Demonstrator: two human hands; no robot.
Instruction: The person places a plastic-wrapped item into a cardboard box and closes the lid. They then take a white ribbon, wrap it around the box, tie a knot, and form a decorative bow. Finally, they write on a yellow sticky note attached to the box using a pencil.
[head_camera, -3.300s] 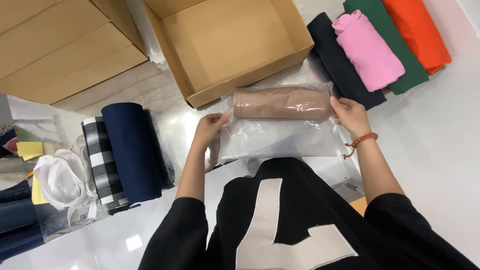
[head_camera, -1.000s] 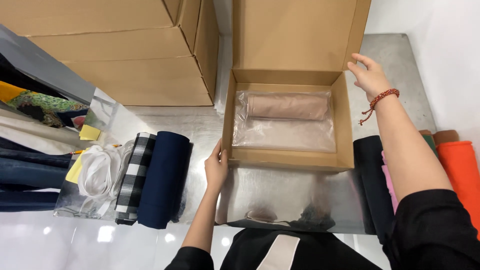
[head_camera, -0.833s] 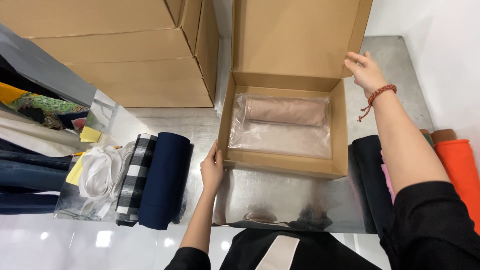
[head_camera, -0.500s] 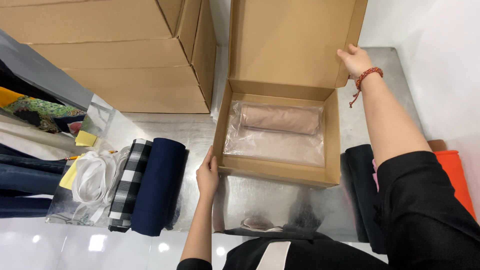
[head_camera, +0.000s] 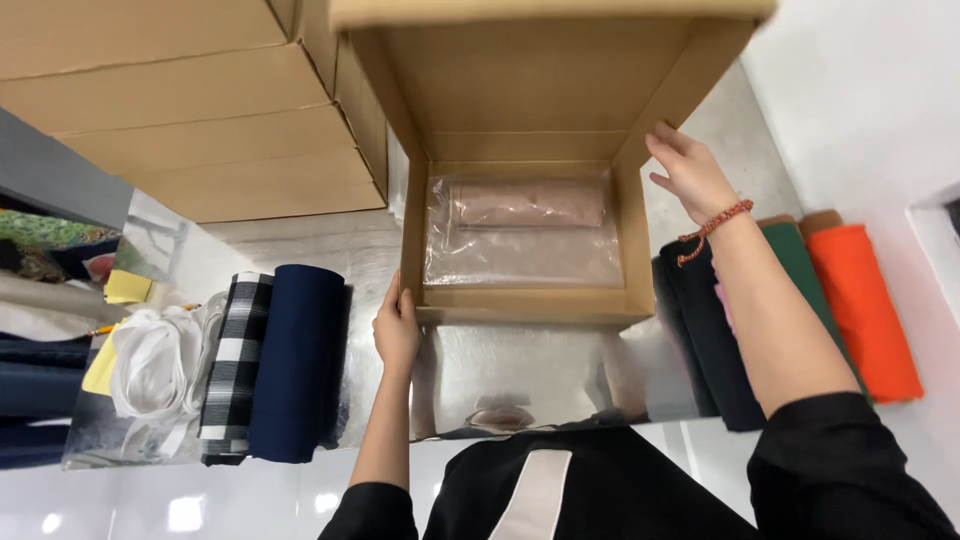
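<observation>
An open cardboard box (head_camera: 530, 303) sits on the shiny table in front of me. Inside it lies a rolled beige cloth in a clear plastic bag (head_camera: 525, 230). Its lid (head_camera: 540, 75) stands tilted up over the box. My left hand (head_camera: 397, 328) presses against the box's near left corner. My right hand (head_camera: 690, 175), with a red bead bracelet on the wrist, touches the right side flap of the lid, fingers spread.
Stacked flat cardboard boxes (head_camera: 190, 110) fill the far left. A navy cloth roll (head_camera: 298, 360), a black-and-white checked roll (head_camera: 236, 365) and white tape (head_camera: 150, 360) lie at left. Black, green and orange rolls (head_camera: 860, 300) lie at right by a white wall.
The bagged cloth went from my hands into the box. The lid has swung further towards me, my right hand moving along its right side. My left hand stays at the box's corner.
</observation>
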